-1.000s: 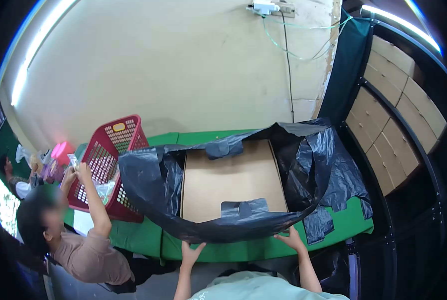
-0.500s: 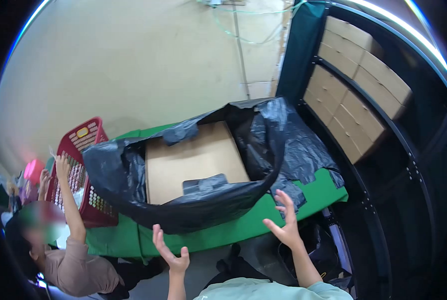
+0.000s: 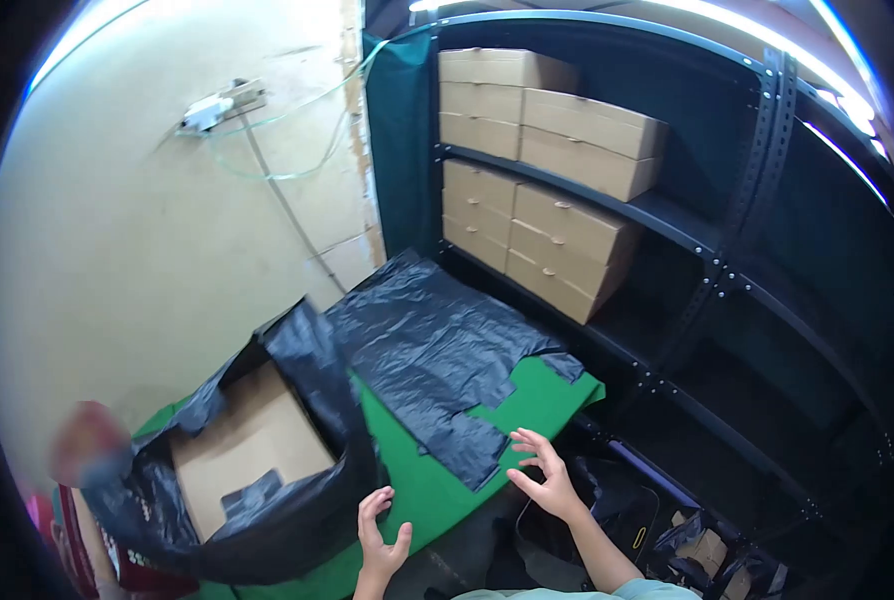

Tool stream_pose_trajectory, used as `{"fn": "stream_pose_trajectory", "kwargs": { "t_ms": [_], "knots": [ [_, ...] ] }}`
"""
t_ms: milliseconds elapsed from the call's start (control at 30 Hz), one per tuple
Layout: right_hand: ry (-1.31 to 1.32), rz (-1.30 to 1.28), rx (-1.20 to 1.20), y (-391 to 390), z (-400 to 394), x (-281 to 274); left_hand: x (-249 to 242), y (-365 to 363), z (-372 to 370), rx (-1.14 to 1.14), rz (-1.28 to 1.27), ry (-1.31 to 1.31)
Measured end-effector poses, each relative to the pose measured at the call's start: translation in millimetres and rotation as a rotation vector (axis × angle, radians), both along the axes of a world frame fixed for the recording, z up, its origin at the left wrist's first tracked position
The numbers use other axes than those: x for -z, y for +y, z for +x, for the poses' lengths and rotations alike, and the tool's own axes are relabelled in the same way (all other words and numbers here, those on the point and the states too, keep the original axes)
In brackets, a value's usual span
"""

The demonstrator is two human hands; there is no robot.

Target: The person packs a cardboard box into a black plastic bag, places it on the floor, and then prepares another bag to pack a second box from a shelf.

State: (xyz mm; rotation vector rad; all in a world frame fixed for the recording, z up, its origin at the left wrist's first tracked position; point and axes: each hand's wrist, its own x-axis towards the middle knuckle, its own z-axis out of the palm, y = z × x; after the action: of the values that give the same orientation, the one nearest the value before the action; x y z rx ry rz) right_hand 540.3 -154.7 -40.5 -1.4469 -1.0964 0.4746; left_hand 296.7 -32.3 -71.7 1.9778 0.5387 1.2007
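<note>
Fingers (image 3: 532,487) released on both hands, parted and slightly curled, holding nothing

Shelves (image 3: 682,230) stand beyond the green table (image 3: 417,505); on it, at the left, the open black bag (image 3: 277,560) surrounds a cardboard box (image 3: 247,440), beside flat black plastic (image 3: 437,340). The left hand (image 3: 382,550) is near the bag's side, the right hand (image 3: 557,495) near the plastic's ragged edge. Being thin and loose, the bag could sag over the box, or the plastic could snag on a fingertip and tear
</note>
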Motion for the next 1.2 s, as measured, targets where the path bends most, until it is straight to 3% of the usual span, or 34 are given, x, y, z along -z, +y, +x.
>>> {"fn": "stream_pose_trajectory", "kwargs": {
  "t_ms": [100,200,333,467,667,733,800,967,1100,1200],
  "knots": [
    [0.269,0.131,0.014,-1.6,55.6,-16.1,-8.1,21.9,70.4,0.089,0.081,0.013],
    [0.334,0.246,0.026,-5.1,113.5,-42.9,-20.5,50.0,145.3,0.152,0.131,-0.01],
    [0.379,0.431,0.036,-8.6,191.1,-75.5,-62.6,69.7,241.1,0.242,0.012,-0.118],
    [0.105,0.45,0.112,-8.8,268.5,-132.9,-82.9,80.4,316.0,0.337,0.021,-0.222],
    [-0.353,0.347,0.473,36.8,385.3,-226.4,-77.5,83.3,384.1,0.399,0.007,-0.192],
    [-0.335,0.351,0.524,61.3,417.7,-254.0,-65.4,86.0,395.3,0.44,-0.027,-0.171],
    [-0.747,0.344,0.656,88.6,460.4,-274.6,-62.9,87.0,401.3,0.47,-0.032,-0.139],
    [-0.759,-0.054,0.905,131.1,488.1,-294.1,-54.7,91.7,409.7,0.472,-0.064,-0.097],
    [-0.762,0.337,0.803,136.0,511.9,-282.0,-48.5,95.2,408.2,0.455,-0.117,-0.064],
    [-0.747,0.403,0.792,124.3,517.9,-279.9,-54.9,97.5,405.2,0.433,-0.139,-0.045]
  ]
}}
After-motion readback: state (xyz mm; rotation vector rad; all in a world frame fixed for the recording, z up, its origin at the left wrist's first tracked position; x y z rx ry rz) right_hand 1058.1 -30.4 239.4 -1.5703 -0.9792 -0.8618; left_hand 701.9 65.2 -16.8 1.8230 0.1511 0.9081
